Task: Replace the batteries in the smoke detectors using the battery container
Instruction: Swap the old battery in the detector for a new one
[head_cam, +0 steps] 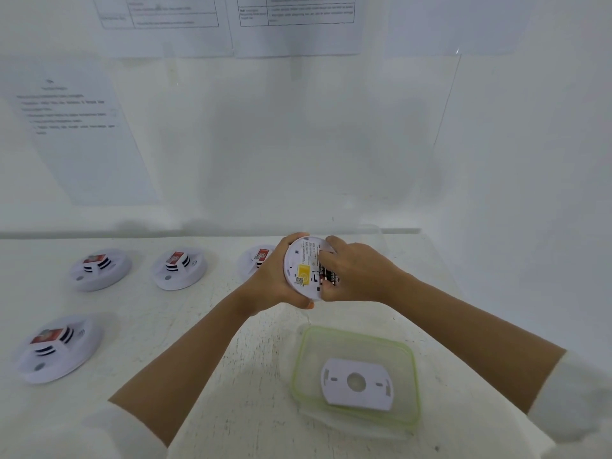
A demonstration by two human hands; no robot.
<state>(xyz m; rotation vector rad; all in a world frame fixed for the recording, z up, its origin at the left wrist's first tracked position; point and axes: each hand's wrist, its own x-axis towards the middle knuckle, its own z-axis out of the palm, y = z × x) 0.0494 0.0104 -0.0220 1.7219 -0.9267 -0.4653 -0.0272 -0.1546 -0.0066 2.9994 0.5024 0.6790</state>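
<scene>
My left hand (pixel 276 279) grips a round white smoke detector (pixel 303 265) by its rim, back side turned toward me, showing a yellow label and an open battery bay. My right hand (pixel 352 273) has its fingers curled into that bay on dark batteries (pixel 328 276). Both hands hover above the white table. In front of them lies a clear lid with a green rim (pixel 410 366), and a white mounting plate (pixel 359 382) rests on it.
Several more smoke detectors lie on the table: two at the back left (pixel 101 270) (pixel 178 268), one partly hidden behind my left hand (pixel 256 260), one at the near left (pixel 58 347). A clear container (pixel 374 233) stands behind my right hand. Papers hang on the wall.
</scene>
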